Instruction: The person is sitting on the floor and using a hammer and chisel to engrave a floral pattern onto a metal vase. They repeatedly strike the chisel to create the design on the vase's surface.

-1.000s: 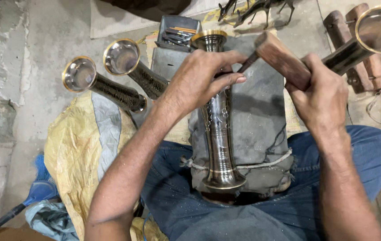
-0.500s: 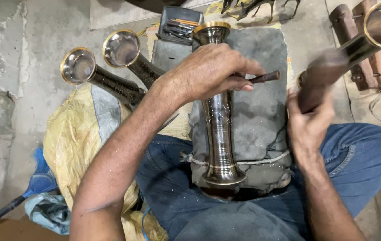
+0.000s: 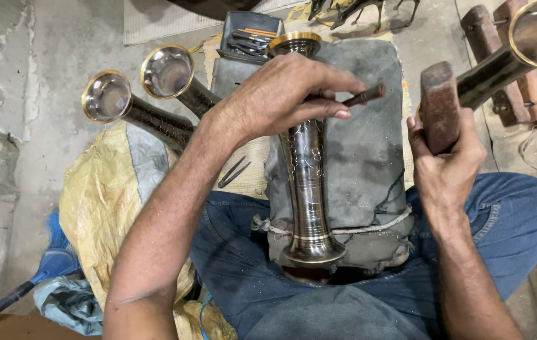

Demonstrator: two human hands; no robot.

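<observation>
Fingers of the left hand (image 3: pixel 287 94) pinch a thin chisel (image 3: pixel 361 97) over the engraved metal vase (image 3: pixel 308 170) lying on the grey pad (image 3: pixel 369 157), while the right hand (image 3: pixel 447 164) grips a wooden mallet (image 3: pixel 439 104) at three o'clock, and I judge an off-centre blow could skid the tip and scar the pattern.

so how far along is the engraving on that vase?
Done: floral lines already cut into the middle of the metal vase lying on the grey cushion. In hand: left hand holds a chisel over the vase; right hand holds a wooden mallet raised clear of it. Left: the flared base end looks plain, apart from bands.
</observation>
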